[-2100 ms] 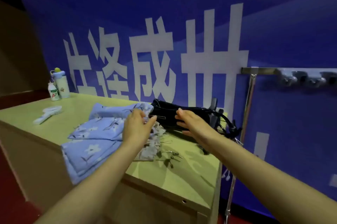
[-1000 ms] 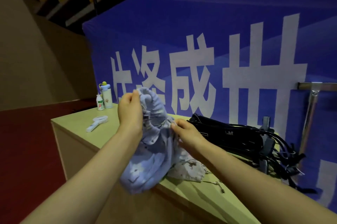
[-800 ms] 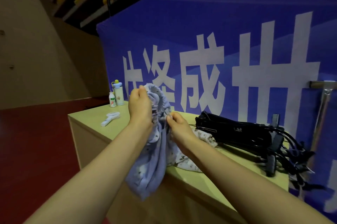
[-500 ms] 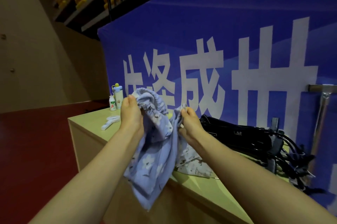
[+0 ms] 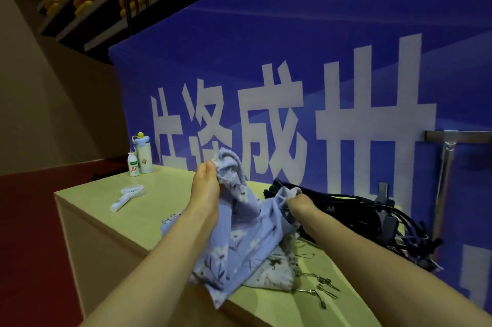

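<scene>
- Metal clips (image 5: 320, 285) lie on the table (image 5: 159, 201) below the right grip (image 5: 298, 203); the trailing hem of the blue cloth (image 5: 239, 241) could drag them off.
- Left grip (image 5: 206, 188) and right grip each pinch its gathered edge; it sags between them.
- Black straps (image 5: 348, 211) beyond the right grip might snag it.

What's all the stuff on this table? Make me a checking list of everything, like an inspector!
Surface: pale table, flat top.
Job's things: blue flowered cloth, held up, its lower end draped over the table's front edge.
Clutter: tall bottle, small bottle, small white fan, white patterned cloth, metal clips.
Hands: left hand pinches the cloth's edge high; right hand grips it lower.
Cables: black tangled bundle, cords or hangers, cannot tell.
Surroundings: blue banner, metal rail, red floor.
</scene>
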{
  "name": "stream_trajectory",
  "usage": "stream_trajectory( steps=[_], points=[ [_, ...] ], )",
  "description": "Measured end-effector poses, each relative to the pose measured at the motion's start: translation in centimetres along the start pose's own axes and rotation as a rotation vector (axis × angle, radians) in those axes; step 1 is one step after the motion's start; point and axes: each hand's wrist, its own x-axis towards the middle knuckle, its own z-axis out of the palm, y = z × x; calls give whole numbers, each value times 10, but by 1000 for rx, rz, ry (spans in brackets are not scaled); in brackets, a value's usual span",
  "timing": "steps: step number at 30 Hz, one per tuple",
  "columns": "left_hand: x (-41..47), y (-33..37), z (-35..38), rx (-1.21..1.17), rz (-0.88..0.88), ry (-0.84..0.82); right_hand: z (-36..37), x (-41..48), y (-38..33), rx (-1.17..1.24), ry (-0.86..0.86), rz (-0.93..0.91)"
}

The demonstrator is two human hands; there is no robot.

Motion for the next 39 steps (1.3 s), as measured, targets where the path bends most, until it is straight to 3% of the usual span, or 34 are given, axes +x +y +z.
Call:
stream_trajectory(
  steps=[2, 4, 5, 7, 9, 12, 17, 21, 24, 29, 34, 36, 39],
  points=[
    [2, -7, 1, 60, -9, 40, -11, -16, -13, -31, 234, -30],
    [-1, -5, 1, 89, 10, 71, -17, -34, -22, 91, 341, -239],
    [-5, 1, 0, 105, 32, 95, -18, -48, -30, 150, 245, -379],
    [-17, 17, -2, 145, 93, 154, -13, -82, -43, 183, -114, -576],
    [-26, 31, -6, 167, 156, 216, -4, -105, -55, 115, -299, -641],
    [-44, 53, -17, 171, 190, 331, 13, -132, -70, 159, -373, -594],
    [-78, 85, -43, 278, 196, 499, 66, -198, -75, 170, -456, -667],
    [-101, 75, -68, 347, 204, 571, 91, -219, -57, 310, -565, -558],
    [-112, 45, -87, 471, 161, 494, 87, -197, -21, 196, -405, -542],
    [-106, -23, -93, 843, 3, 175, 26, -152, 46, -87, -156, -511],
    [-106, -50, -45, 751, -145, -78, -24, -134, 71, -72, -209, -449],
    [-103, -55, -32, 755, -142, -106, -41, -131, 76, -88, -144, -412],
    [-96, -59, -30, 741, -120, -56, -61, -122, 89, -365, 15, -354]
  ],
)
